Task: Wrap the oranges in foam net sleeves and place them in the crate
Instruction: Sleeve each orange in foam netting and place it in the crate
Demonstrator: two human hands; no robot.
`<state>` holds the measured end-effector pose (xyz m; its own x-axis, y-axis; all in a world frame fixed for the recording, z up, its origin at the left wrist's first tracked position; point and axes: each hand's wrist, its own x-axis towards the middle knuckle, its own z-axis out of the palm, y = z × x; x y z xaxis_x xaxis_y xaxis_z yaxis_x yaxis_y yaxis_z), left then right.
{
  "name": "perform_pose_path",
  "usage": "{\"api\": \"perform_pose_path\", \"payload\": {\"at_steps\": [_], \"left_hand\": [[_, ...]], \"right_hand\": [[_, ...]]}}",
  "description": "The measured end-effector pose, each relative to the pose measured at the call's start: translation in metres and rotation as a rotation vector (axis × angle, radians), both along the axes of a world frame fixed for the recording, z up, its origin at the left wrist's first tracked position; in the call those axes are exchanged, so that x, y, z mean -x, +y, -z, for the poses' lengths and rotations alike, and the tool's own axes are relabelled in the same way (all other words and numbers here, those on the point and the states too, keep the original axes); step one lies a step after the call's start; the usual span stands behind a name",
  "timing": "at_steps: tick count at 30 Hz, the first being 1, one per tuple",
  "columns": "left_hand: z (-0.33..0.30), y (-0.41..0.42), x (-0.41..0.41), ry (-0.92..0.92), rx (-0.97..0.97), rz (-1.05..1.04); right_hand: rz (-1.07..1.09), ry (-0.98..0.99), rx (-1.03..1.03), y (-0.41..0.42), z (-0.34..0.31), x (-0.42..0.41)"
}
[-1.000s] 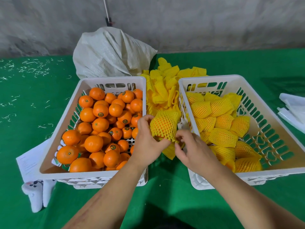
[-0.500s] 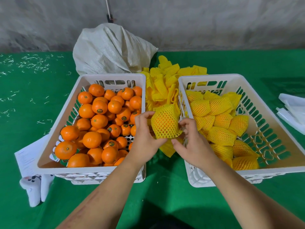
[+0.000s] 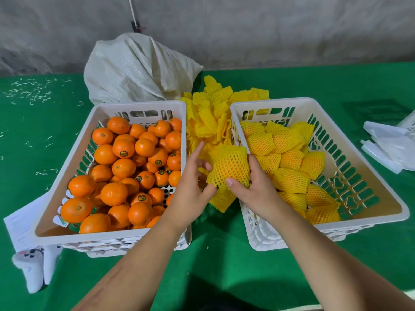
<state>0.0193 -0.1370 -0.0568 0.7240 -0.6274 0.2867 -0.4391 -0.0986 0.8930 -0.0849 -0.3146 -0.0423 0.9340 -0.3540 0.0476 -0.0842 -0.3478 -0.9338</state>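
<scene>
Compared with a moment ago, the wrapped orange [image 3: 230, 168] has travelled a little to the right, and it is now just beside the near left corner of the right crate [image 3: 381, 189]. Her right hand [image 3: 256, 189] grips it, thumb on the near side and fingers curled behind the net. Her left hand [image 3: 190, 187] has let go; its fingers are spread and relaxed, one pointing up over the pile of empty sleeves [image 3: 211, 122] between the two crates.

I think the wrapping is finished and only the placing remains. One risk is that the sleeve slides off, because only one hand holds it and the foam net is loose at both ends. The orange could also catch on the crate rim and fall on the green table [image 3: 224, 261]. The left crate [image 3: 67, 176] holds many bare oranges [image 3: 123, 167].
</scene>
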Motion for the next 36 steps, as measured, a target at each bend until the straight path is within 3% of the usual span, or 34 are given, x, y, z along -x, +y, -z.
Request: {"api": "perform_pose_path", "payload": {"at_steps": [4, 10, 12, 15, 18, 21, 24, 31, 32, 34, 36], "left_hand": [[-0.002, -0.001, 0.001, -0.014, -0.051, -0.056], [-0.002, -0.007, 0.003, -0.018, -0.18, 0.08], [-0.002, -0.006, 0.004, -0.016, -0.182, 0.12], [-0.003, -0.007, 0.008, -0.052, -0.181, 0.121], [-0.003, -0.009, 0.005, -0.04, -0.157, 0.054], [-0.002, -0.01, 0.004, -0.056, -0.158, 0.042], [0.0, -0.009, 0.003, -0.023, -0.099, 0.029], [-0.003, -0.009, -0.008, 0.362, 0.32, -0.164], [-0.004, -0.009, -0.014, 0.392, 0.336, -0.166], [-0.005, -0.003, -0.025, 0.411, 0.328, -0.171], [0.001, 0.009, -0.037, 0.226, 0.21, -0.295]], "right_hand": [[0.073, -0.044, -0.034, -0.002, 0.005, 0.001], [0.175, -0.101, 0.029, 0.002, 0.002, 0.006], [0.239, -0.152, 0.117, 0.004, 0.003, 0.007], [0.549, -0.167, 0.401, 0.004, 0.009, 0.006], [0.683, 0.053, 0.502, 0.005, 0.01, 0.002], [0.49, 0.318, 0.664, 0.001, 0.014, -0.003], [0.321, 0.398, 0.867, 0.0, 0.014, -0.008], [-0.265, 0.583, 1.679, 0.015, 0.024, -0.022], [-0.34, 0.638, 1.698, 0.019, 0.026, -0.026], [-0.448, 0.749, 1.515, 0.028, 0.036, -0.034], [-0.556, 0.835, 1.284, 0.036, 0.05, -0.039]]}}
